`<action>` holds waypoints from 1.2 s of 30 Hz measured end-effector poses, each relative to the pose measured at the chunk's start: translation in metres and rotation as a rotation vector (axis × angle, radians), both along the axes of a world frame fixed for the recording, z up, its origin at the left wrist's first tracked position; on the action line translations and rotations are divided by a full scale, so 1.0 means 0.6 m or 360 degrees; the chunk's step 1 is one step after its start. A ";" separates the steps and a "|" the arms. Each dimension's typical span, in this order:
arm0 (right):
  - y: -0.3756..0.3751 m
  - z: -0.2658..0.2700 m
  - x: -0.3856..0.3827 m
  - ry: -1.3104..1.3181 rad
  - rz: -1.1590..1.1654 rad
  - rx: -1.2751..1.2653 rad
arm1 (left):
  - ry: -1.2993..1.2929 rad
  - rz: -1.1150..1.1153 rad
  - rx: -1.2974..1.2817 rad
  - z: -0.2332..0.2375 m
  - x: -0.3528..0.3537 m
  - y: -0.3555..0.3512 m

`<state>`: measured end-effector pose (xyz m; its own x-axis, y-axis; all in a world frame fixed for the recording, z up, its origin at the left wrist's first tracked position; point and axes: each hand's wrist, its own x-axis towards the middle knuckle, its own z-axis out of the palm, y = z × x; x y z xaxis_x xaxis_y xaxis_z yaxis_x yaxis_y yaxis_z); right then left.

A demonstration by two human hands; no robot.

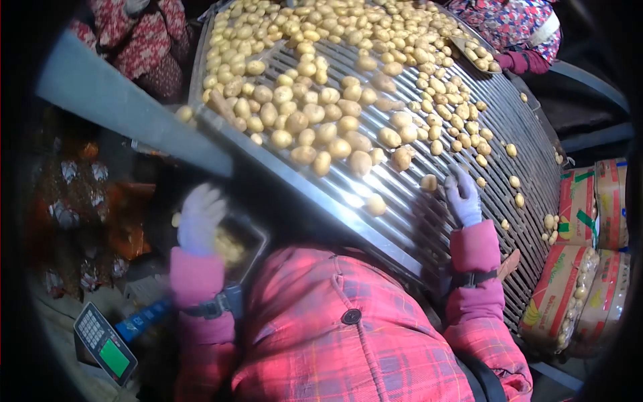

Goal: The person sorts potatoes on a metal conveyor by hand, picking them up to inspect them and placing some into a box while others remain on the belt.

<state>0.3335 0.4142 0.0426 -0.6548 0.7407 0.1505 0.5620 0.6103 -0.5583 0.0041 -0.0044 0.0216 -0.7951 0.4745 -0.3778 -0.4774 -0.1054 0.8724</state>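
Both grips open: right hand (463, 198) on rollers (402, 204), left hand (199, 218) over potato tray (258, 233).

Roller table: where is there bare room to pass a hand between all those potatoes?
Bare rollers show between the lone potato near the front rim and the right hand. Beyond that hand, toward the cardboard boxes, only scattered potatoes lie. The far left is packed with a potato heap.

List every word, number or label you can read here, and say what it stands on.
No text here reads clearly.
Cardboard boxes: red and green printing, too blurred to read.
Scale: marks on the keypad keys are too small to read, and the green display shows no legible digits.
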 end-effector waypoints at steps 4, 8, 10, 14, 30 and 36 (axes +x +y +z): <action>0.114 -0.110 0.088 -0.0557 -0.0700 0.0133 | 0.0327 -0.0551 0.0085 0.051 0.047 0.150; 0.073 -0.169 0.008 0.0182 -0.0733 -0.0002 | 0.0297 -0.0866 0.0216 0.069 0.060 0.259; 0.038 -0.177 -0.068 0.0460 -0.0300 -0.0290 | 0.0213 -0.0955 0.0033 0.065 0.075 0.320; 0.010 -0.106 -0.114 0.0606 -0.0045 -0.0204 | 0.1694 -0.1262 -0.0486 0.018 0.108 0.390; 0.312 -0.105 -0.011 0.0054 -0.0687 0.0175 | 0.1886 -0.1385 -0.0986 0.035 0.166 0.449; 0.245 -0.093 -0.057 0.0450 0.0043 0.0159 | 0.1779 -0.1375 -0.1009 0.033 0.170 0.451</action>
<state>0.2993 0.5615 -0.0133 -0.5955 0.6960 0.4012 0.3757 0.6827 -0.6267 0.1062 0.2660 0.0413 -0.3774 0.9197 -0.1084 0.7071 0.3618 0.6076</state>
